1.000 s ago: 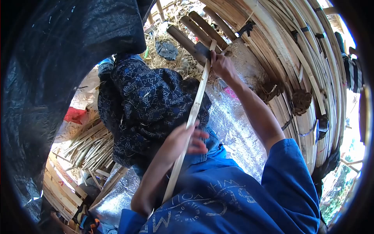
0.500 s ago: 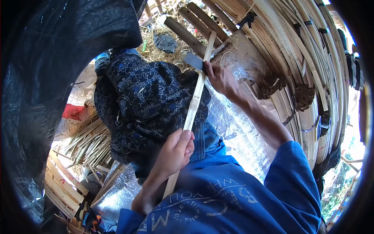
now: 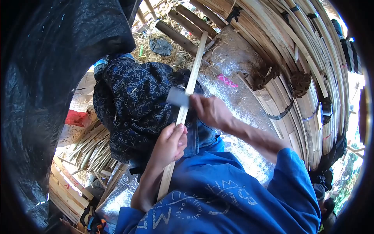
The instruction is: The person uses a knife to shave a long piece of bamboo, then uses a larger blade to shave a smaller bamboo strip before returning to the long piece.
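Hands (image 3: 168, 145) on bamboo strip (image 3: 193, 74), knife (image 3: 178, 96)

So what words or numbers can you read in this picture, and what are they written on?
Blue shirt: white print in a ring, seen upside down and creased; single letters like "M" show, but no whole word can be read.
Pink tag on the silver foil sheet: light marks, too small to read.
Wooden slat at lower left: red writing, too blurred to read.
Bamboo strip, blade, both hands: no writing.
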A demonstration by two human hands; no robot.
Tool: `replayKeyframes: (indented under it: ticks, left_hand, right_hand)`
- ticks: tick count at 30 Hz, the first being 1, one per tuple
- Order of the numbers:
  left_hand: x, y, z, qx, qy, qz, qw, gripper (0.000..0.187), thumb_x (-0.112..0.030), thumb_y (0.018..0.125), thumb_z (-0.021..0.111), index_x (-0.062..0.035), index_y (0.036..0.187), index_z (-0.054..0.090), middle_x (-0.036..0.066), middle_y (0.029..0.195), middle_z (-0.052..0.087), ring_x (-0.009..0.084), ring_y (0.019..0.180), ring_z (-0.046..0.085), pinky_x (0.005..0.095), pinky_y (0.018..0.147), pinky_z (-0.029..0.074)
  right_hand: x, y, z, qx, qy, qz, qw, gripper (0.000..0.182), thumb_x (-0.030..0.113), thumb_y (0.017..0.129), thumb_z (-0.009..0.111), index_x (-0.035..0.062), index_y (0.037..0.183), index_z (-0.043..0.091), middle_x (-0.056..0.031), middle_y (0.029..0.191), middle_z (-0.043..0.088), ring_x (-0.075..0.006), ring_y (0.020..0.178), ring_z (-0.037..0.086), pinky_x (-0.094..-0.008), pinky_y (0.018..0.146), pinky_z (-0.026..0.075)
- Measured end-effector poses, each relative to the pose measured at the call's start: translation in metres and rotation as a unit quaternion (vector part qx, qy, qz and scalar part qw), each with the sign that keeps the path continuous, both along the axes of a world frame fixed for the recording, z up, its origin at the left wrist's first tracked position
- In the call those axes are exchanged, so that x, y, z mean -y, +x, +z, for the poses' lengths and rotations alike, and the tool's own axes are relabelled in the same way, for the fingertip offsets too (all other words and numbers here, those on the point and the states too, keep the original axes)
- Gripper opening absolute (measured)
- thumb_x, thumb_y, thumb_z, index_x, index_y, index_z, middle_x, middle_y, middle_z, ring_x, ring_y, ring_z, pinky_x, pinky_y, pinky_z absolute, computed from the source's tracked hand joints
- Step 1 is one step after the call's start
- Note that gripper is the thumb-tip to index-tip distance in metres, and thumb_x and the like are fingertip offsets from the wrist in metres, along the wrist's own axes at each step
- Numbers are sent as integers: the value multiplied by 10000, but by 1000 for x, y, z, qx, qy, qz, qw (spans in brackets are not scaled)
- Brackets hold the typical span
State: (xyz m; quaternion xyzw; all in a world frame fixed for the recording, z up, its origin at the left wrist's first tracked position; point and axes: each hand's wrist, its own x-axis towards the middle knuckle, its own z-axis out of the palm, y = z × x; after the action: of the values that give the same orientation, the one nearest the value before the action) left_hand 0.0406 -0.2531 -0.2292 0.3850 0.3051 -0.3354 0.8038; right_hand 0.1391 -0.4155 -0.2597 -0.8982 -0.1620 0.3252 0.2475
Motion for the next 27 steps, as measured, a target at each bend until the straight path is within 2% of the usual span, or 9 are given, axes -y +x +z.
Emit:
replayKeyframes:
  ticks: [1, 6, 8, 9, 11, 14, 19, 22, 27]
  left_hand:
    - [0, -2, -1, -10, 2, 3, 1000, 239, -253, 1013, 358, -58, 919, 460, -33, 585, 337, 25, 357, 264, 192, 299, 204]
    - [2, -3, 1, 15, -8, -4, 1000, 240, -252, 1013, 354, -59, 921, 465, -39, 582, 334, 18, 361, 266, 189, 293, 208]
    - [0, -2, -1, 16, -5, -8, 1000, 244, -251, 1012, 352, -56, 920, 466, -36, 586, 341, 16, 363, 273, 184, 293, 222]
    - [0, -2, 0, 17, -4, -6, 1000, 244, -251, 1012, 352, -56, 920, 466, -36, 586, 341, 16, 363, 273, 184, 293, 222]
    - [1, -1, 2, 27, -7, -9, 1000, 245, -249, 1012, 352, -52, 920, 466, -34, 592, 348, 16, 365, 275, 181, 297, 233]
    - [1, 3, 10, 19, -12, -7, 1000, 250, -250, 1014, 344, -53, 918, 464, -32, 594, 341, 15, 368, 270, 178, 300, 231]
    - [-3, 9, 17, -15, -9, -13, 1000, 253, -252, 1016, 335, -56, 913, 458, -31, 593, 334, 13, 371, 268, 179, 302, 227]
    - [-7, 8, 18, -28, -9, -26, 999, 251, -251, 1016, 337, -56, 911, 455, -32, 586, 329, 14, 371, 264, 182, 302, 221]
    - [-9, 7, 16, -30, -25, -17, 999, 241, -264, 1006, 368, -65, 907, 464, -21, 583, 356, 32, 362, 281, 193, 305, 221]
  right_hand:
    - [-2, -16, 5, -5, 5, 15, 1000, 376, 335, 995, 304, 92, 1052, 585, -207, 664, 621, -410, 613, 622, -479, 584, 528]
    - [5, 13, -17, 123, 96, -41, 987, 535, 419, 996, 298, 29, 818, 618, -200, 620, 600, -316, 558, 614, -474, 582, 486]
    - [8, 57, -24, 30, 8, -113, 993, 631, 502, 992, 228, 47, 818, 629, -122, 592, 584, -238, 503, 566, -428, 508, 459]
    - [2, 74, -4, -15, -62, -121, 991, 578, 432, 999, 224, 63, 922, 662, -190, 692, 629, -290, 633, 642, -447, 633, 523]
    - [7, 99, -27, 3, -106, -120, 987, 599, 472, 999, 209, 105, 869, 664, -75, 552, 534, -154, 469, 519, -362, 469, 471]
    - [9, 117, -42, 26, -120, -101, 987, 564, 459, 1003, 217, 123, 855, 645, -23, 501, 467, -116, 405, 426, -321, 394, 411]
    - [10, 65, -39, 95, 43, -22, 994, 496, 407, 1007, 262, 93, 897, 629, -85, 502, 518, -198, 407, 509, -389, 389, 430]
    - [0, 25, -3, 20, -11, -62, 998, 446, 389, 992, 322, 82, 921, 638, -203, 636, 613, -389, 600, 626, -503, 565, 488]
    - [-2, 70, -27, 34, 0, -179, 983, 504, 429, 977, 284, 81, 943, 648, -223, 770, 639, -420, 771, 623, -497, 734, 485]
